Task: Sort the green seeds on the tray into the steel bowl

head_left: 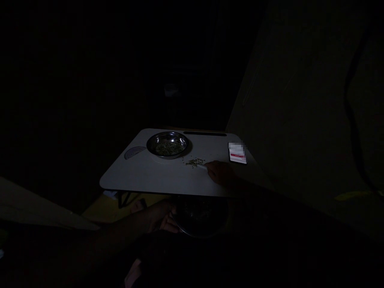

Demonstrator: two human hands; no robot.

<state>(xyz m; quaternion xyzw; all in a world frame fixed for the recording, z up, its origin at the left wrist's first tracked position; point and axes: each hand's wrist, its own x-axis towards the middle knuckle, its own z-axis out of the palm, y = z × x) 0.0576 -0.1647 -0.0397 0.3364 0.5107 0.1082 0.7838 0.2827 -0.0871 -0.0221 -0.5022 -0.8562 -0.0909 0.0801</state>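
The scene is very dark. On the white table, my right hand (221, 173) is closed around a thin pale flat tool (202, 166), its exact kind unclear. The tool's tip touches a small scattered heap of greenish seeds (194, 162). Below the table's near edge, my left hand (168, 218) grips the rim of a dark metal bowl (201, 218), held at the left side; its contents are too dim to make out. A shiny steel bowl (167, 156) with more greenish seeds (169, 148) inside stands farther back on the tabletop.
A phone with a lit screen (237, 153) lies at the right of the white folding table (129, 178). A half-round, protractor-like shape (135, 152) is at the left. The table has a dark slot (205, 133) along its far edge. A wall (300, 120) rises at right.
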